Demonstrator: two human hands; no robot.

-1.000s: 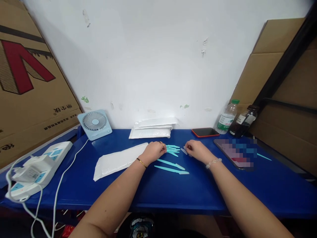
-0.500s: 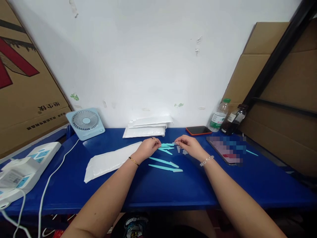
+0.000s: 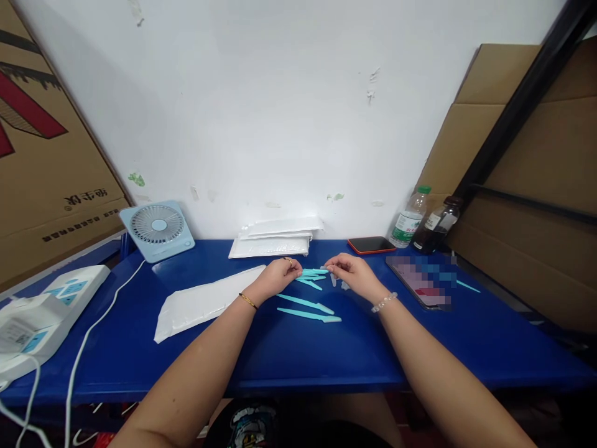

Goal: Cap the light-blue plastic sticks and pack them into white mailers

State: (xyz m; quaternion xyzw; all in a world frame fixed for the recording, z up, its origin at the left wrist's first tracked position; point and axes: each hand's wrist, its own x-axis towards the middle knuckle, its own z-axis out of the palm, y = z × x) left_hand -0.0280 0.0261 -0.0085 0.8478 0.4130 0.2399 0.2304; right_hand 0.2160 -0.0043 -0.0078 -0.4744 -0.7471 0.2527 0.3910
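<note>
My left hand is closed, thumb and fingers pinching the handle end of a teal eyebrow razor. My right hand is closed in a pinch at that razor's blade end; a clear cap seems to be between the fingertips, partly hidden. Just below the held razor lie more teal razors, bunched together. Two others, an upper razor and a lower razor, rest apart nearer to me. Small translucent caps lie on the table beside my right fingers.
A white padded mailer lies left on the blue table; several more mailers are stacked by the wall. Around them are a fan, a power strip, a dark-screened phone, a blurred phone-like slab and two bottles.
My right fingertips have closed in on the blade end of the razor, with the clear cap now mostly covered. The loose razors stay put; the whole view has shifted slightly.
</note>
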